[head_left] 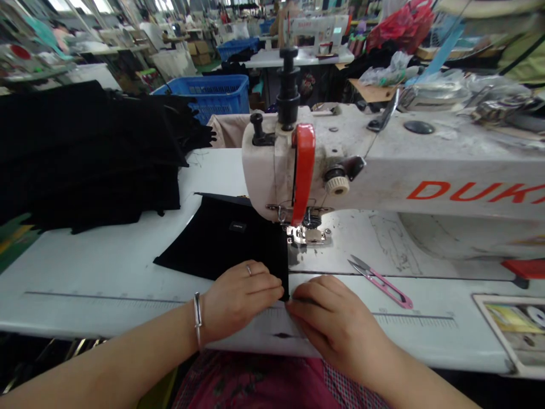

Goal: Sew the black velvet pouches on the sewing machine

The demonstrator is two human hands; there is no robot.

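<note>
A black fabric piece (225, 241) with a small dark label (237, 227) lies flat on the sewing table, its right edge running up to the presser foot (313, 236) of the sewing machine (366, 147). My left hand (242, 301), wearing a ring and a bracelet, rests on the fabric's near right part with fingers together and curled at the edge. At the near right corner, my right hand (334, 315) is closed, thumb and fingertips pinching the cloth. Pink thread snips (383, 284) lie to the right of my right hand, blades toward the machine.
A tall pile of black fabric pieces (85, 153) covers the table's left side. Behind the table stand a blue plastic basket (221, 94) and another sewing machine (317, 31). A ruler scale (417, 319) runs along the near edge. A recessed tray (515, 326) sits at right.
</note>
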